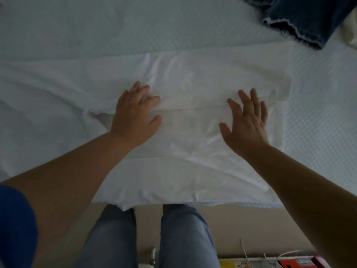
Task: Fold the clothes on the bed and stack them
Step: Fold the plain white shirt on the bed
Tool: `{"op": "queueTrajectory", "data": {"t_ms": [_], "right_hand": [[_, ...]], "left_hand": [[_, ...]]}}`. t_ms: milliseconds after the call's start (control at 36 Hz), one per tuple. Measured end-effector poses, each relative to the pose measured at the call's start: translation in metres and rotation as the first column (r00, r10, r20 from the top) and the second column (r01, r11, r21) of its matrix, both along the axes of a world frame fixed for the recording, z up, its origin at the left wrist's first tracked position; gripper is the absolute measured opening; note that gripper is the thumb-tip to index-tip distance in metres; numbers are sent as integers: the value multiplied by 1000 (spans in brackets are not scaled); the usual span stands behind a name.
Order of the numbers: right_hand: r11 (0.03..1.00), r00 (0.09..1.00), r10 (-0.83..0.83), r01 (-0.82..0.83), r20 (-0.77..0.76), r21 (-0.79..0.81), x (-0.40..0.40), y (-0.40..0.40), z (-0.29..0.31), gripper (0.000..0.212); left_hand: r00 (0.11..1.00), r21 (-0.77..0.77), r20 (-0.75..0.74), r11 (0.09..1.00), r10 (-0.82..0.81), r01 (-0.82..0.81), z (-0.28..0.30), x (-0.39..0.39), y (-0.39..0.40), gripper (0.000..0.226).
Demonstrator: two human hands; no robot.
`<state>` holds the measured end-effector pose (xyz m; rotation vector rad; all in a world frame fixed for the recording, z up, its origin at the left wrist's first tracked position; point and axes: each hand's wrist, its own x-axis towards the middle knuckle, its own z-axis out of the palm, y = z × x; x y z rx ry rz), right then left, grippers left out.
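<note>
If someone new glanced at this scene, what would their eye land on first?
Two bare hands laid on a white garment spread across the bed: the left hand and the right hand, fingers spread. Next, the dark denim piece lying at the far right corner.

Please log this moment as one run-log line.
left hand: flat on white garment | right hand: open on it | dark denim: far right
</note>
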<state>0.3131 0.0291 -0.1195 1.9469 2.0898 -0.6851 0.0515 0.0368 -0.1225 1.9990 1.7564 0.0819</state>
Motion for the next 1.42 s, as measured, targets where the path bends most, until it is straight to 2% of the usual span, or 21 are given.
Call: {"op": "queueTrajectory", "data": {"t_ms": [139, 222, 278, 333, 389, 444, 528, 611, 667, 750, 778, 806, 833, 917, 944, 1000, 1056, 1222, 1333, 1389, 1417], "right_hand": [[997, 968, -53, 36, -246, -74, -92, -33, 11, 55], [986, 930, -85, 28, -356, -161, -143, -50, 12, 53], [973, 901, -118, 21, -417, -229, -173, -58, 10, 53], [956, 880, -152, 15, -450, -294, -200, -61, 8, 58], [935, 864, -216, 50, -454, -351, -225, -59, 6, 65], [885, 834, -347, 140, -429, -443, -249, -52, 5, 71], [800, 771, -510, 264, -381, -539, -281, -43, 6, 84], [758, 728, -594, 363, -343, -542, -304, -39, 6, 88], [743, 709, -631, 436, -315, -508, -315, -36, 7, 77], [790, 724, -603, 484, -334, -378, -324, -31, 8, 39], [789, 705, -611, 501, -361, -357, -324, -30, 8, 21], [766, 660, -642, 527, -392, -368, -325, -30, 10, 16], [704, 568, -710, 570, -417, -423, -324, -32, 11, 19], [380, 124, -912, 619, -391, -688, -324, -38, 13, 11], [310, 59, -937, 601, -345, -737, -324, -42, 12, 9], [249, 92, -966, 592, -243, -767, -325, -52, 11, 3], [218, 154, -976, 598, -155, -771, -324, -61, 9, 8], [126, 97, -992, 587, -85, -800, -323, -66, 12, 23], [139, 191, -981, 553, -38, -822, -325, -66, 20, 22], [131, 194, -980, 503, -36, -854, -325, -62, 25, 19], [124, 181, -983, 472, -42, -873, -326, -58, 28, 17]], "left_hand": [[945, 68, -6, 943, 327, -326, 24, -63, -51, 33], [856, 146, -13, 848, 517, -510, 29, -100, -77, 24], [770, 141, 24, 760, 638, -634, 27, -119, -91, 22], [588, 55, 84, 585, 805, -809, 23, -137, -98, 26], [327, -69, 81, 333, 942, -941, 16, -157, -97, 36], [148, -261, 16, 147, 989, -954, 4, -178, -92, 40], [0, -528, 132, 71, 991, -846, 0, -198, -78, 43], [20, -624, 178, 129, 984, -771, -2, -206, -67, 26], [-33, -663, 198, 109, 980, -741, -1, -207, -61, 17], [-103, -659, 237, 82, 966, -748, 0, -213, -57, 14], [-105, -630, 270, 93, 957, -771, 0, -217, -56, 14], [-91, -579, 309, 112, 947, -807, 1, -221, -57, 15], [-64, -517, 339, 129, 939, -846, 4, -226, -60, 18], [11, -420, 388, 188, 922, -888, 5, -242, -73, 26], [48, -422, 374, 216, 926, -880, 4, -246, -79, 26], [139, -469, 283, 263, 949, -843, -2, -252, -88, 29], [180, -590, 178, 252, 967, -767, -9, -257, -95, 31], [95, -855, 133, 163, 987, -492, -8, -264, -101, 16], [139, -908, 59, 111, 989, -403, 0, -268, -106, 18], [86, -926, 55, 83, 995, -368, 5, -268, -105, 17], [21, -940, 58, 61, 998, -335, 7, -268, -103, 17]]}}
